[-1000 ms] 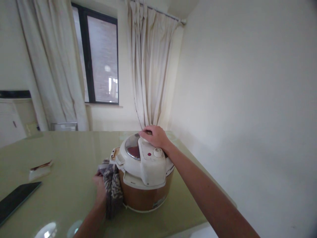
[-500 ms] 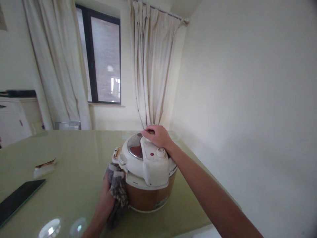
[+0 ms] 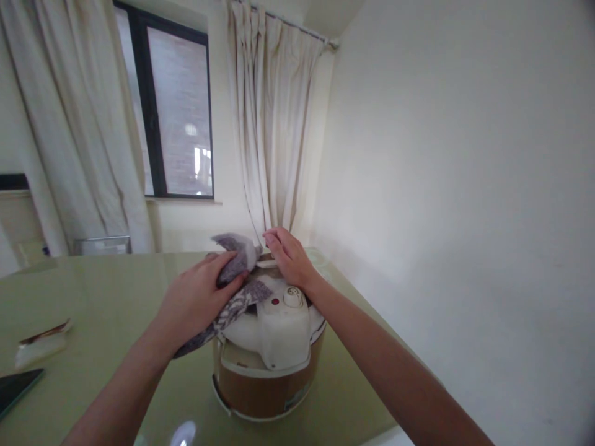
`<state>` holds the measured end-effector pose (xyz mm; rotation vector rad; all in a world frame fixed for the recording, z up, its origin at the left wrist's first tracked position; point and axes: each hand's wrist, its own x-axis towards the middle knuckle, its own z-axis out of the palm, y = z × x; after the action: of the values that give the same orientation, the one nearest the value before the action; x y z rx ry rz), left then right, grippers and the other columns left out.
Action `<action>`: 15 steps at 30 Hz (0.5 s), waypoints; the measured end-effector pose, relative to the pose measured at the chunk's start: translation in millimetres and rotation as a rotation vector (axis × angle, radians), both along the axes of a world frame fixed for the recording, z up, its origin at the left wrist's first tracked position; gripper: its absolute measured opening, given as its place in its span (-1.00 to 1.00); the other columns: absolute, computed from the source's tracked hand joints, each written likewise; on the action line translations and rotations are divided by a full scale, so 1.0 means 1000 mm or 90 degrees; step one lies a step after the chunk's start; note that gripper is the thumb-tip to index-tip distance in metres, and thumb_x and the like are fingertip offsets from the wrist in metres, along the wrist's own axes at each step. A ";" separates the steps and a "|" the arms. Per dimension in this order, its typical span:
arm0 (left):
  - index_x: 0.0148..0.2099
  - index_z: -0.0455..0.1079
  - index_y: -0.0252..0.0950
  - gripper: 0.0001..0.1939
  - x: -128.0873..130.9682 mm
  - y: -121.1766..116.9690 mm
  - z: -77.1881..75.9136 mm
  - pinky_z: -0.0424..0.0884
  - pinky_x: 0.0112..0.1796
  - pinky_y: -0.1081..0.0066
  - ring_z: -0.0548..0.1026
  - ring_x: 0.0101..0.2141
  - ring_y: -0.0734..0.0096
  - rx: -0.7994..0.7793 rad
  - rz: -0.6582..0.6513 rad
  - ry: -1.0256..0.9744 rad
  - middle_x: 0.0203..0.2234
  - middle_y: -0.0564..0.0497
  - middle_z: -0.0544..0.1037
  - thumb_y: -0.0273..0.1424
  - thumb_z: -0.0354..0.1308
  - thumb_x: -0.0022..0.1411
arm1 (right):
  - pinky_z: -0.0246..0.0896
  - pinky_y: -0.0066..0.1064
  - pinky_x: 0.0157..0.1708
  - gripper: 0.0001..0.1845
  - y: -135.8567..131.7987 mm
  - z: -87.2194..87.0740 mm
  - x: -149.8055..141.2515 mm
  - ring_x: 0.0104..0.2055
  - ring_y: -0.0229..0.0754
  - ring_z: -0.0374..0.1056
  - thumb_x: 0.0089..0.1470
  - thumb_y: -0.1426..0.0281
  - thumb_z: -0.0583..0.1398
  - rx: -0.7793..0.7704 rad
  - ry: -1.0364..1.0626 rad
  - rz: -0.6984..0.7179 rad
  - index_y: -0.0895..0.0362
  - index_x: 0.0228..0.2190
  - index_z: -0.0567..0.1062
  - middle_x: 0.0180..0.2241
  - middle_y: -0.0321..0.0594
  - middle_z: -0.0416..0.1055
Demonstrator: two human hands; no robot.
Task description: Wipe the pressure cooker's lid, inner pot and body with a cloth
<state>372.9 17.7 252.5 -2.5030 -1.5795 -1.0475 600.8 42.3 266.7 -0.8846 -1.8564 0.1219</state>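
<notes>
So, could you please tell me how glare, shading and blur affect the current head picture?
Head view: a glare spot on the glossy table at the bottom edge; also head view, pale reflections in the window and soft shading on the right-hand wall; head view again, the label on the cooker too unclear to read.

Left hand (image 3: 198,298) pinching, right hand (image 3: 290,255) loosely bent

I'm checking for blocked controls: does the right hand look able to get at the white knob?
Probably yes: the right hand is at the top of the lid, its wrist close by the white knob, and the cloth in the left hand leaves that knob uncovered.
</notes>
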 end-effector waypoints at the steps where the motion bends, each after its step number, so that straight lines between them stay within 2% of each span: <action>1: 0.21 0.46 -0.14 -0.48 0.008 0.004 0.005 0.46 0.09 0.04 0.60 0.06 -0.08 0.000 -0.004 0.058 0.07 -0.14 0.64 -0.03 -0.01 0.38 | 0.26 -0.33 0.02 -0.62 0.000 0.000 0.000 -0.05 -0.17 0.42 0.48 0.08 0.00 0.005 0.003 0.000 0.05 -0.11 0.46 -0.12 -0.20 0.51; 3: 0.20 0.46 -0.17 -0.50 0.020 0.022 0.014 0.47 0.07 0.03 0.60 0.05 -0.10 -0.032 -0.019 0.147 0.05 -0.19 0.63 -0.09 -0.05 0.39 | 0.25 -0.30 0.07 -0.64 0.001 0.000 -0.001 -0.01 -0.15 0.41 0.47 0.07 0.01 0.004 0.003 -0.011 0.04 -0.09 0.45 -0.10 -0.19 0.48; 5: 0.20 0.46 -0.20 -0.51 0.030 0.050 0.021 0.47 0.05 0.01 0.60 0.05 -0.13 -0.093 -0.041 0.176 0.07 -0.24 0.63 -0.15 -0.02 0.35 | 0.25 -0.28 0.09 -0.63 0.001 0.000 -0.002 0.00 -0.13 0.40 0.47 0.06 0.01 0.001 0.002 -0.023 0.04 -0.09 0.44 -0.10 -0.17 0.47; 8: 0.14 0.53 -0.21 -0.50 0.043 0.094 0.030 0.44 0.11 0.07 0.58 0.09 -0.09 -0.202 -0.136 0.103 0.09 -0.19 0.65 -0.22 0.13 0.19 | 0.25 -0.25 0.09 -0.58 0.002 0.000 -0.002 0.00 -0.11 0.40 0.49 0.04 -0.04 0.009 0.000 -0.014 0.04 -0.11 0.45 -0.12 -0.16 0.47; 10: 0.03 0.60 -0.22 -0.53 0.050 0.115 0.033 0.46 0.11 0.17 0.59 0.07 -0.03 -0.248 -0.200 0.051 -0.01 -0.11 0.70 -0.19 0.18 0.10 | 0.25 -0.24 0.09 -0.53 0.003 0.000 -0.001 0.00 -0.11 0.40 0.50 0.02 -0.09 0.012 0.000 -0.001 0.04 -0.15 0.45 -0.13 -0.16 0.46; 12: -0.05 0.63 -0.25 -0.52 0.054 0.128 0.032 0.51 0.06 0.21 0.62 0.00 -0.01 -0.264 -0.222 0.020 -0.12 -0.07 0.74 -0.12 0.20 0.05 | 0.26 -0.25 0.06 -0.49 0.003 -0.001 0.000 -0.03 -0.12 0.40 0.49 0.00 -0.12 -0.005 0.000 0.004 0.03 -0.16 0.45 -0.15 -0.17 0.47; 15: -0.08 0.64 -0.28 -0.43 0.049 0.134 0.024 0.55 0.02 0.20 0.63 -0.04 -0.05 -0.279 -0.210 -0.039 -0.18 -0.07 0.75 -0.02 0.23 -0.03 | 0.29 -0.25 -0.01 -0.46 0.004 -0.002 0.001 -0.10 -0.13 0.40 0.48 -0.03 -0.14 -0.035 -0.001 0.007 0.03 -0.16 0.46 -0.21 -0.21 0.46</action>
<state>422.4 151.8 276.2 -3.1377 -1.5931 -0.8846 601.7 46.2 264.8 -0.9127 -1.8677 0.1794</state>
